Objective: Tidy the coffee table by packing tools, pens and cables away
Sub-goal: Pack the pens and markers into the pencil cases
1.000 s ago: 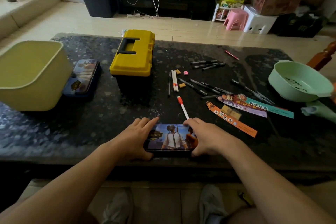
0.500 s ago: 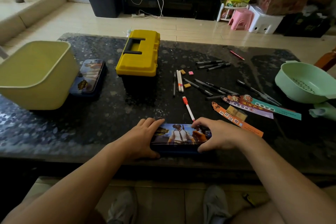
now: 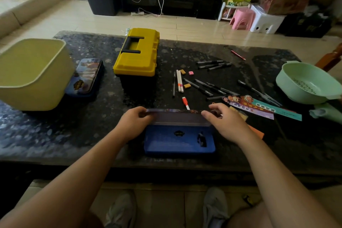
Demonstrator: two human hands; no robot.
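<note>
A green colander (image 3: 305, 83) sits at the desk's (image 3: 46, 135) right edge. Beyond the desk, on the tiled floor (image 3: 185, 26), a pink stool (image 3: 241, 17) stands just beside a white stool (image 3: 266, 22). A black bin (image 3: 100, 0) stands back left.

**Table** (image 3: 46, 135): dark speckled stone top, glossy.

- Left end: yellow-green tub (image 3: 31, 74), upright and open.
- Just right of the tub: closed pencil tin (image 3: 85, 77) with a printed lid.
- Centre, toward the back: toolbox (image 3: 137, 55), yellow lid, black base and handle, closed.
- Near edge, centre: blue pencil case (image 3: 179, 140), lid raised.
- Right of the toolbox: two white markers (image 3: 179, 81) side by side, with a thin black pen (image 3: 174, 85) next to them.
- Close by: two tan erasers (image 3: 187, 85) and one pink eraser (image 3: 191, 73).
- Just behind the open case: orange-capped marker (image 3: 185, 102).
- Scattered black pens (image 3: 212, 65), some clustered, others fanned rightward.
- Near the far edge: red pencil (image 3: 238, 55), alone.
- Right of the case: printed paper strips (image 3: 262, 109), overlapping.
- Right end: pale green colander (image 3: 307, 83).
</note>
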